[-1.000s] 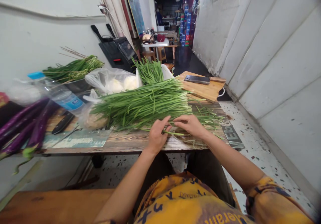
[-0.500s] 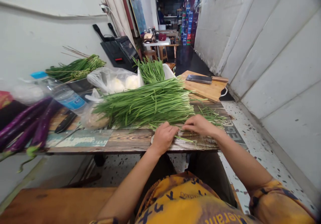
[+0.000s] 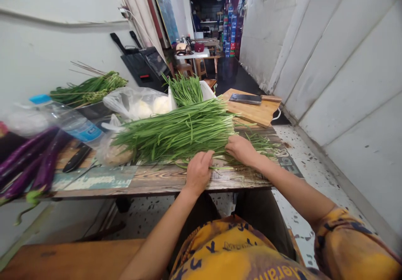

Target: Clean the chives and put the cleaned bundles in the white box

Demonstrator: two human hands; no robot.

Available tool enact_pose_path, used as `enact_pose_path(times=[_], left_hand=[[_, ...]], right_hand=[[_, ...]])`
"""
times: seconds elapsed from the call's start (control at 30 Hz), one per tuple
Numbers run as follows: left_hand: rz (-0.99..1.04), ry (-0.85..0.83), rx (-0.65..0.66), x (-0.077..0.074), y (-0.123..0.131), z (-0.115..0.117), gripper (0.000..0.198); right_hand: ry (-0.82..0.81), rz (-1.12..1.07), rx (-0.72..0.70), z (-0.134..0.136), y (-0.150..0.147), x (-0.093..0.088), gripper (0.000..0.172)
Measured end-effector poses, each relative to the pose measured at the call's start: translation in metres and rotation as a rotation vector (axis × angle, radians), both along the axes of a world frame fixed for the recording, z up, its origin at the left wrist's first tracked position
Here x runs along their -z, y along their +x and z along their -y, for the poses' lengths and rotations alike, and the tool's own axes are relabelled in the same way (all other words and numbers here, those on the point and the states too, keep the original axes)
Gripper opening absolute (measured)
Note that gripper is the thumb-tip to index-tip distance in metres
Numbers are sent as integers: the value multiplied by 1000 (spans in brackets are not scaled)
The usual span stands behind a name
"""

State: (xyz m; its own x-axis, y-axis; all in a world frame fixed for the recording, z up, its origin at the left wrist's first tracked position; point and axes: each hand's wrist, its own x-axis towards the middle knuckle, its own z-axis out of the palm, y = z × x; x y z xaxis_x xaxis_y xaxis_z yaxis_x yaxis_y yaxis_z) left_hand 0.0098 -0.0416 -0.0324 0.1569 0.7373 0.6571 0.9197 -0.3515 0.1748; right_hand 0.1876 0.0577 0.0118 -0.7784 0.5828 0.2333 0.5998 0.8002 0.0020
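Observation:
A large pile of garlic chives (image 3: 179, 131) lies across the table, green leaf ends to the left and pale stem ends to the right. My right hand (image 3: 242, 150) is at the pale ends near the pile's front edge, its fingers pinched on chive stems. Lower and to the left, my left hand (image 3: 199, 170) is closed at the near side of the pile. A loose chive stalk (image 3: 221, 168) sticks out to the right from its fingers. The fingertips of both hands are partly hidden. Chive scraps (image 3: 260, 142) lie right of the pile.
A cleaver (image 3: 245, 99) rests on a wooden cutting board (image 3: 251, 114) at the back right. Behind the pile, a white container (image 3: 207, 89) holds more chives. On the left are a water bottle (image 3: 78, 125), a black-handled knife (image 3: 77, 157), eggplants (image 3: 47, 163) and plastic bags (image 3: 125, 98).
My right hand has moved up and left to the stem ends of the pile. My left hand has shifted slightly left. The whole view has turned a little.

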Motion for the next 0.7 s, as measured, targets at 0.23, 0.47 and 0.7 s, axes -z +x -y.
enact_pose_path(times=[0.23, 0.47, 0.7], left_hand=[[-66, -53, 106, -6, 2, -4, 27], [-194, -99, 204, -8, 4, -1, 25], [-171, -29, 156, -7, 7, -1, 20]], right_hand=[[-96, -153, -161, 26, 4, 1, 21], [-261, -286, -169, 13, 43, 2, 30], [9, -11, 153, -14, 33, 0, 22]])
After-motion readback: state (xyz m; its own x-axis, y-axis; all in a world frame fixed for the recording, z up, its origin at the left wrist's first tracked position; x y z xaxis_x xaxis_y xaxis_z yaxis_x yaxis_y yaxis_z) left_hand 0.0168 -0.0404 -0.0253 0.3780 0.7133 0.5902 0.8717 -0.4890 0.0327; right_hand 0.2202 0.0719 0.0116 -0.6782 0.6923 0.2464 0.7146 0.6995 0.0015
